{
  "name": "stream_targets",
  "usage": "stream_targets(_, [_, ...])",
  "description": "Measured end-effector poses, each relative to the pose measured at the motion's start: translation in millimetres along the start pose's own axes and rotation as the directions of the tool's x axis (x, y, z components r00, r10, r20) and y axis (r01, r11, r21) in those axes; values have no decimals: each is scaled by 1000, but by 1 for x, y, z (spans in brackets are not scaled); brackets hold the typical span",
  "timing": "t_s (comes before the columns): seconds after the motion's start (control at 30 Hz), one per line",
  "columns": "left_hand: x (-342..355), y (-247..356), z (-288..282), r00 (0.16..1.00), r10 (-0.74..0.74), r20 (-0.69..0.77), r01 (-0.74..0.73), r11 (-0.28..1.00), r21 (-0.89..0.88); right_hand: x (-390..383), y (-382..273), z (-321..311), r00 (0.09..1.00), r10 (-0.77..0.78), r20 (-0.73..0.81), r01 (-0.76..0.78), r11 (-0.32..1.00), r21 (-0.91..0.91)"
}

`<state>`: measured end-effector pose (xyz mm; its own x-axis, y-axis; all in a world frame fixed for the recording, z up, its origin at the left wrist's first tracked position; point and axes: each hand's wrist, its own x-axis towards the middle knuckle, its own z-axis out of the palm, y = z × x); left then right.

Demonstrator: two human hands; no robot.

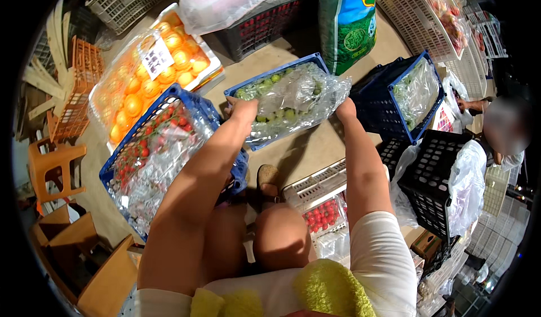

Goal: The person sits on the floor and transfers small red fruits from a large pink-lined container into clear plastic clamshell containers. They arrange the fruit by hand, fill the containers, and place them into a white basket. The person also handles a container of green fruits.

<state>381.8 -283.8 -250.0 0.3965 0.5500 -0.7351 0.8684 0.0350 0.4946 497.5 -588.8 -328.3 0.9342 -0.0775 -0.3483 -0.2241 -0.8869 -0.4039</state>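
Observation:
In front of my knees a blue plastic crate holds small round green fruits under a crinkled clear plastic liner. My right hand is closed on the liner's right edge, which stretches past the crate's right end. At the crate's left end my left hand is closed, its fingers partly hidden behind the wrist; whether it grips liner or rim does not show. Close by my left forearm stands another blue crate with red vine tomatoes under clear plastic.
Oranges lie in a wrapped box at the left. A tall green-and-blue sack stands beyond the crate. At the right are another blue crate and a black crate. A white crate and packed red tomatoes are beside my right knee.

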Motion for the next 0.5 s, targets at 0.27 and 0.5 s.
stream_targets(0.27, [5,-6,-22,869,303,391,-338,941,21,-38,64,14,963,-229,143,263,915,-306])
stream_targets(0.5, [-76,-13,-63,468,679,566,-801,55,597,-182,114,-10,996,-75,47,88,886,-455])
